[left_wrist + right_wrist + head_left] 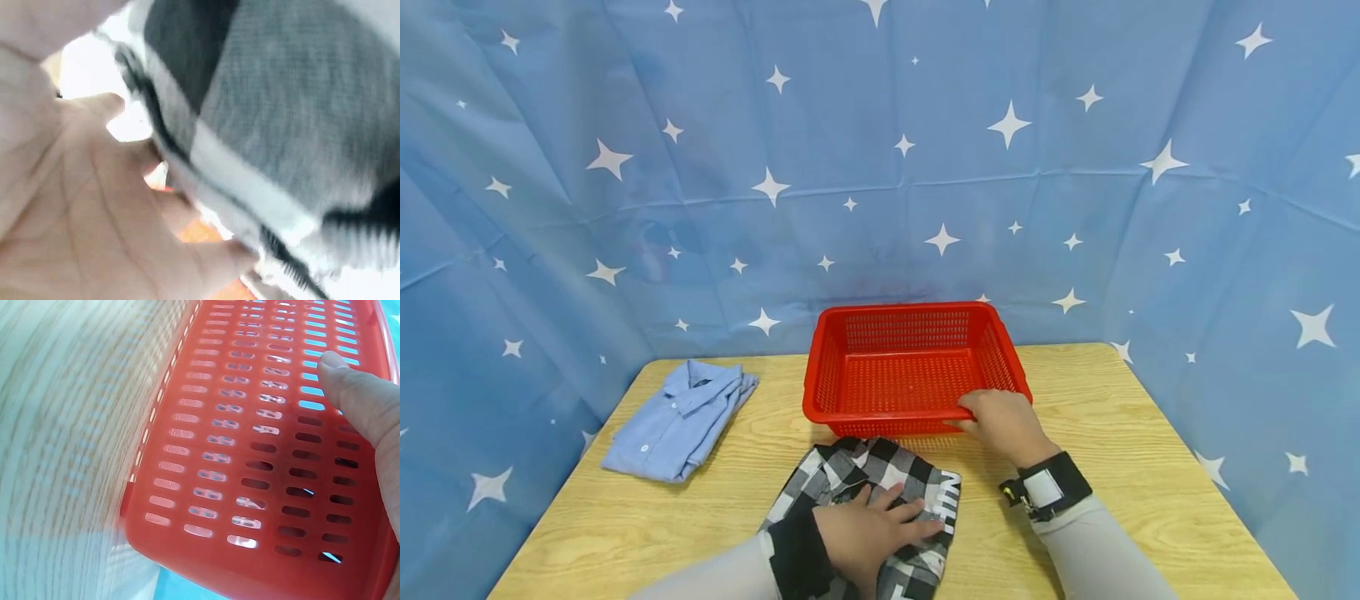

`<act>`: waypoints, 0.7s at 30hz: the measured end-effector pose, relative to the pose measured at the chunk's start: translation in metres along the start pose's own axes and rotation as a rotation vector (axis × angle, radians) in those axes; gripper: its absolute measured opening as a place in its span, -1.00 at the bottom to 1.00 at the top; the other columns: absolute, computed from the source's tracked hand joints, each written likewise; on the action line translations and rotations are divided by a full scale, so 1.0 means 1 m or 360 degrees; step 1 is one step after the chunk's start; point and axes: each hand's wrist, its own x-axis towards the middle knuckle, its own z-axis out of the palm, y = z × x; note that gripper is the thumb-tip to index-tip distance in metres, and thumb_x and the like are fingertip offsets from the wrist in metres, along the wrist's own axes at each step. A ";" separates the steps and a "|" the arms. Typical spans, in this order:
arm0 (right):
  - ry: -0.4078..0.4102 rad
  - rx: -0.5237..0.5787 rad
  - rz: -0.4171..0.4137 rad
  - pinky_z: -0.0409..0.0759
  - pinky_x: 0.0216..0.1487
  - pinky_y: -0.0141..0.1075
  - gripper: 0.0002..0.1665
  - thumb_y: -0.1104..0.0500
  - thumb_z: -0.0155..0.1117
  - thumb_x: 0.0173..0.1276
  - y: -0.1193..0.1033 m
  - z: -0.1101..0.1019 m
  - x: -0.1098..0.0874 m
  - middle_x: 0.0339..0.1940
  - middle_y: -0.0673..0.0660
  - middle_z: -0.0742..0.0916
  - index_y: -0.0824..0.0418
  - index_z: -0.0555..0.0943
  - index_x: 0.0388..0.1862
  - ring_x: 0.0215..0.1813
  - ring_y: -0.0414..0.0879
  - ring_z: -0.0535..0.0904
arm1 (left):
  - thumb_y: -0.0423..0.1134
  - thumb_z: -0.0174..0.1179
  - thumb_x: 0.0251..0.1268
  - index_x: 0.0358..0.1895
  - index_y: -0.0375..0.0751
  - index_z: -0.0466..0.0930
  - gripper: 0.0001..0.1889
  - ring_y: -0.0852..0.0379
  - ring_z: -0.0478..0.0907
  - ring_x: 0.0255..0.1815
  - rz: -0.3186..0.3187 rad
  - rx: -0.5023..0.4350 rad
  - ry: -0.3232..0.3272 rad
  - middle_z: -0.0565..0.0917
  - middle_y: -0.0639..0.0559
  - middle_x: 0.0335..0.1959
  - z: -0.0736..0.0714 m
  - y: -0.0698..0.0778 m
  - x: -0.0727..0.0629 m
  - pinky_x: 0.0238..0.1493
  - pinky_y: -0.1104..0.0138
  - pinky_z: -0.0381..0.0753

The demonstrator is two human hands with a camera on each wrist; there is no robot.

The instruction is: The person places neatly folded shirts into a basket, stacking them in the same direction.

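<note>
A folded black-and-white checked shirt (895,467) lies on the table at the near middle. My left hand (865,533) rests on it with fingers spread; in the left wrist view the palm and the checked cloth (275,112) fill the frame. Just behind the shirt stands a red plastic basket (917,421), with slotted walls and nothing inside. My right hand (1003,425) grips its near rim at the right corner. From the right wrist, the thumb (350,387) shows against the basket's outer wall (206,425); the other fingers are hidden.
A folded light-blue collared shirt (681,421) lies at the left of the wooden table (1120,442). Behind and on both sides hangs a blue curtain (850,125) with white stars, close to the table's edges.
</note>
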 end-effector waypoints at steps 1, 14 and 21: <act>0.0000 0.0002 -0.0002 0.60 -0.41 -0.29 -0.72 -0.03 0.62 0.21 0.000 0.000 0.001 -0.58 -0.14 0.63 -0.06 0.64 -0.50 -0.52 -0.24 0.52 | 0.11 0.61 0.02 0.64 0.59 -0.04 0.18 -0.10 0.03 0.72 -0.0033 -0.0060 0.0056 0.12 0.26 0.69 -0.001 0.000 -0.002 0.52 -0.28 0.28; -0.0015 0.0012 -0.0009 0.43 -0.50 -0.36 -0.61 -0.02 0.61 0.21 -0.005 -0.008 0.001 -0.63 -0.16 0.54 -0.06 0.52 -0.58 -0.55 -0.26 0.41 | 0.54 0.38 -0.06 0.55 0.03 0.40 0.09 -0.71 0.44 0.25 -0.1251 -0.0316 0.0668 0.44 -0.59 0.38 0.036 0.002 -0.022 -0.25 -0.34 0.69; -0.0047 -0.0001 0.0008 0.44 -0.49 -0.35 -0.66 -0.01 0.59 0.24 -0.002 -0.008 0.000 -0.61 -0.15 0.56 -0.05 0.56 -0.54 -0.54 -0.25 0.43 | 0.61 0.38 -0.17 0.56 0.08 0.38 0.16 -0.74 0.45 0.21 -0.1201 -0.0372 0.0520 0.37 -0.54 0.45 0.044 -0.008 -0.010 -0.29 -0.25 0.74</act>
